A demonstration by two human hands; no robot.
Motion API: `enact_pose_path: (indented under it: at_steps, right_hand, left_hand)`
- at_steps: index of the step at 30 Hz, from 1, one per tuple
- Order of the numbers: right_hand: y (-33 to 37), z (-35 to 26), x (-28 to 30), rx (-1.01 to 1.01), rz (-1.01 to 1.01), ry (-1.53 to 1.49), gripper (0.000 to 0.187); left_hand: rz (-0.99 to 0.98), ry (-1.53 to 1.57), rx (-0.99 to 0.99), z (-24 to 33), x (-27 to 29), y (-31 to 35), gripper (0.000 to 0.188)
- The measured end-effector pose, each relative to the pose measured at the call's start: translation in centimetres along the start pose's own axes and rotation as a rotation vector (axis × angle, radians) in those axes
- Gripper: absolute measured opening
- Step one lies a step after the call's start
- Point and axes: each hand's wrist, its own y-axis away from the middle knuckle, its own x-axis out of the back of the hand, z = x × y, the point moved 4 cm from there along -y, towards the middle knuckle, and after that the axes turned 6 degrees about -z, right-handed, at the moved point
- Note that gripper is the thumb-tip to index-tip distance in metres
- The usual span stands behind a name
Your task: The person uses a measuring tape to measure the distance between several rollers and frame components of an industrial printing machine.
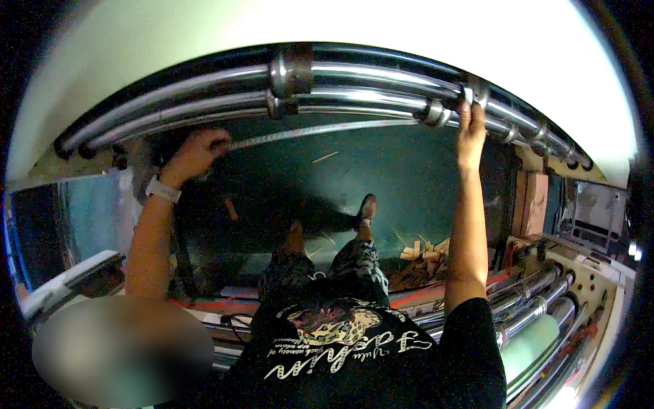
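At the left, my left hand (201,153) is closed, fingers curled round the near end of a pale, marked measuring tape (306,130). The tape stretches to the right just below the shafts. Its far end passes out of sight by a metal collar (436,114). My right hand (470,129) reaches up to the shiny steel shafts (375,73). There its fingers close round a second collar (480,88); what else they may grip is hidden.
Wood scraps (426,259) lie piled on the green floor (409,184), with loose slivers nearby. Behind me run more rollers and a pale green roll (528,347). A large white sheet (409,27) spreads beyond the shafts. A blurred patch covers the lower left.
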Motion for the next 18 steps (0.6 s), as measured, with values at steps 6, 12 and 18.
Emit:
enact_pose_path:
  at_steps: [6, 12, 18]
  right_hand:
    - [2.3, -13.3, -10.7, 0.478, -0.578, 0.046, 0.012]
    - [0.3, -15.4, -14.7, 0.500, -0.615, 0.292, 0.020]
    - [-0.7, -16.8, -14.1, 0.666, -0.583, 0.382, 0.018]
  left_hand:
    - [-0.075, -0.001, 0.258, -6.6, -6.3, 8.4, 0.012]
    - [-0.060, 0.229, 0.319, -7.4, -8.6, 13.2, 0.012]
    - [0.023, 0.111, 0.449, -10.2, -9.0, 16.3, 0.014]
